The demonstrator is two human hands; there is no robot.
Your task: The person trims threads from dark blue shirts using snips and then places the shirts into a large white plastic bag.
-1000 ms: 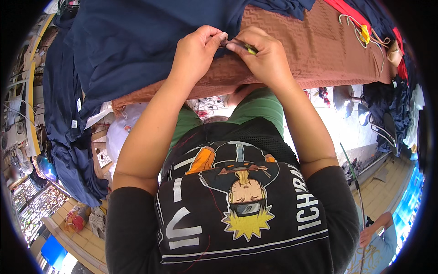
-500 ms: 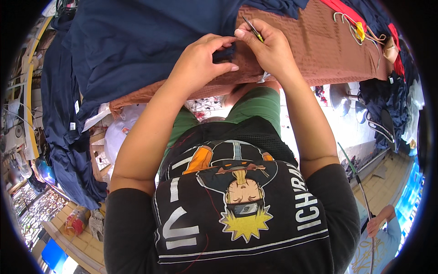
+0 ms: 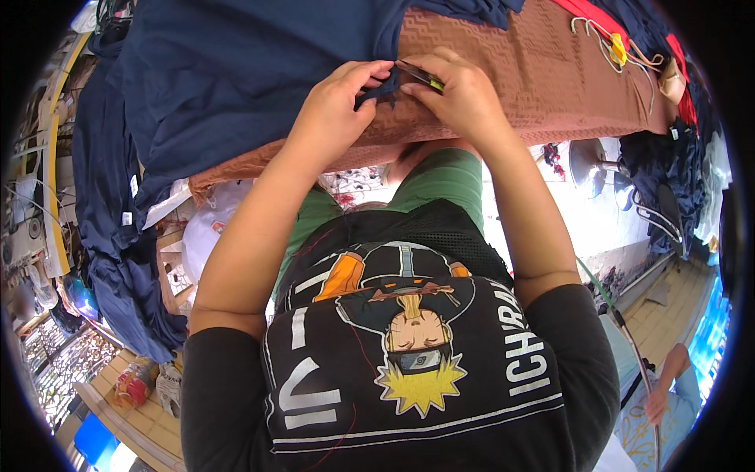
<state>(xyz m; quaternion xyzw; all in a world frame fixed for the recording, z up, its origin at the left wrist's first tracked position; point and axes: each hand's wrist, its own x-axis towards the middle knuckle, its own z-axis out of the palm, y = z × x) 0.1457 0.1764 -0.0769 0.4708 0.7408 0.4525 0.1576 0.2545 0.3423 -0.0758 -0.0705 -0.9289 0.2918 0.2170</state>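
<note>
A large navy cloth (image 3: 252, 71) lies spread over the brown patterned cover (image 3: 543, 71) of the table. At its right-hand edge my left hand (image 3: 336, 106) pinches a fold of it between thumb and fingers. My right hand (image 3: 465, 90) is closed round a small pair of thread snips (image 3: 429, 77) with yellow handles and dark, slender blades. The blade tips point left and reach the cloth edge right beside my left fingertips. Whether a thread lies between the blades is too small to see.
Wire hangers (image 3: 602, 43) with a yellow piece and red straps lie at the table's far right. More navy garments hang at the left (image 3: 118, 236) and dark ones at the right (image 3: 668, 181). Lower right, another person's hand (image 3: 659, 401) grips a long pole (image 3: 621, 322).
My right hand has lowered the snips, turning their tips from upward to leftward against the cloth edge. My left fingers have closed tighter on the cloth. The other person's hand has shifted slightly.
</note>
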